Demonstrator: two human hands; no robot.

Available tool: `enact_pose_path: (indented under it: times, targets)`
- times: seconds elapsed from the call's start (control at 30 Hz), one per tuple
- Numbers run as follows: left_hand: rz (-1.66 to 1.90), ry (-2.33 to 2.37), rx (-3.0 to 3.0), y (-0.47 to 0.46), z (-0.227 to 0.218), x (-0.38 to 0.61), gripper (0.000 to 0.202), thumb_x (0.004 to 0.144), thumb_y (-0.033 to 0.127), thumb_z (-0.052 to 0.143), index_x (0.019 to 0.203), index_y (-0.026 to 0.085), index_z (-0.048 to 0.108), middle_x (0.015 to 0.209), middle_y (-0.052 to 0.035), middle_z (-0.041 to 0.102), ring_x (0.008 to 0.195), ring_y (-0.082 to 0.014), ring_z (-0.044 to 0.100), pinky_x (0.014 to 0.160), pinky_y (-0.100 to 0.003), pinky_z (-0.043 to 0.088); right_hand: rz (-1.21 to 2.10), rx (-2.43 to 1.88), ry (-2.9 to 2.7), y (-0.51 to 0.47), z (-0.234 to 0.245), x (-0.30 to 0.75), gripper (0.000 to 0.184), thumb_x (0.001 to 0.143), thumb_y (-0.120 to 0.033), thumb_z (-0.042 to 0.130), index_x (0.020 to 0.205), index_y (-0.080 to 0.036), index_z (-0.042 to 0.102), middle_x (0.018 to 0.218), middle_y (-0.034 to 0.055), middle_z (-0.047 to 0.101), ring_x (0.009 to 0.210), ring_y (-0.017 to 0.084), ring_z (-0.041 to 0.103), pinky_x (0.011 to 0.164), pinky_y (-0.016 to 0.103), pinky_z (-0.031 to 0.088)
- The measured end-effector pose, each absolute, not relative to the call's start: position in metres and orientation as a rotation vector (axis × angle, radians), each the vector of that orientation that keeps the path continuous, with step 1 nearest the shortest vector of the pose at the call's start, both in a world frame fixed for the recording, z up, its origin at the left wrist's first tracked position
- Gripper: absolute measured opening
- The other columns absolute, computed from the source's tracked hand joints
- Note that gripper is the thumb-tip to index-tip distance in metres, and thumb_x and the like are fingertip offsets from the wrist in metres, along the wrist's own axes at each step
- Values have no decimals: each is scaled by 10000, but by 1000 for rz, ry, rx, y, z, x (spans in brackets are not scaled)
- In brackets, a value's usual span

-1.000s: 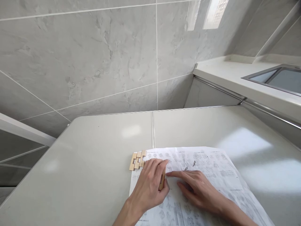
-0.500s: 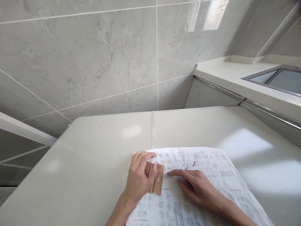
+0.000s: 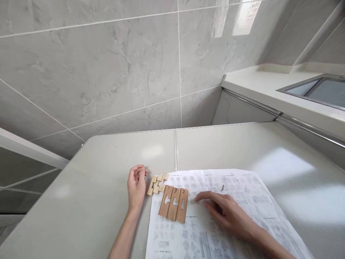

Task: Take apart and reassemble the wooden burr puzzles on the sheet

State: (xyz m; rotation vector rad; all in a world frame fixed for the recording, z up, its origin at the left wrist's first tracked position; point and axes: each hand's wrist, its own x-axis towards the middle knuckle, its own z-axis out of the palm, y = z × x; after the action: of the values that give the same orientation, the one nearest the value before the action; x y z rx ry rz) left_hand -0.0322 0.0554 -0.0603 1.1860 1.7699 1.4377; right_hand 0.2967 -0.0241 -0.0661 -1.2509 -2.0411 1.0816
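Observation:
Three brown wooden puzzle pieces (image 3: 173,204) lie side by side on a printed sheet (image 3: 231,180), marked 1, 3 and 2 from left to right, with slots and notches cut in them. Smaller pale wooden pieces (image 3: 157,183) lie just beyond their upper left corner, across the sheet's edge. My left hand (image 3: 136,185) is left of the pale pieces, apart from them, fingers curled in and nothing visible in them. On the sheet, right of piece 2, rests my right hand (image 3: 229,213), its index finger stretched towards the printed drawings and its thumb apart; it holds nothing.
The sheet lies on a pale table (image 3: 107,201) with a seam down its middle. A grey tiled wall (image 3: 129,72) rises behind. At the right stands a white counter (image 3: 250,81) with a sink (image 3: 323,90). A white frame bar (image 3: 29,149) runs along the left.
My left hand has drawn back to the left off the brown pieces, uncovering them and the pale pieces. My right hand has barely moved.

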Motion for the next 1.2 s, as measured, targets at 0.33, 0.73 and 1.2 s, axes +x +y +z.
enact_pose_path:
  times: [0.33,0.73,1.2]
  targets:
    - [1396,1761,1245,54,-57,-29,358,942,551,696,1067,215,692,943,-58,745,916,-237,724,867,-359,586,1106,-1312,-1904,-20,-72,294,238,1090,-357,562,1105,-235,765,674,-25,614,585,171,525,596,294,431]
    - [1381,1756,1304,52,-52,-28,424,932,613,692,1057,208,703,912,-53,737,866,-223,712,816,-329,582,1068,-1274,-1909,-19,-75,294,202,1062,-352,617,1128,-243,774,745,-20,694,586,159,570,609,284,513]
    - [1368,1714,1358,50,-51,-28,533,887,705,736,1047,196,724,660,93,375,573,-145,424,617,-270,441,936,-1319,-1980,-22,-79,294,194,1052,-375,631,1113,-241,757,656,-104,264,555,142,332,627,266,362]
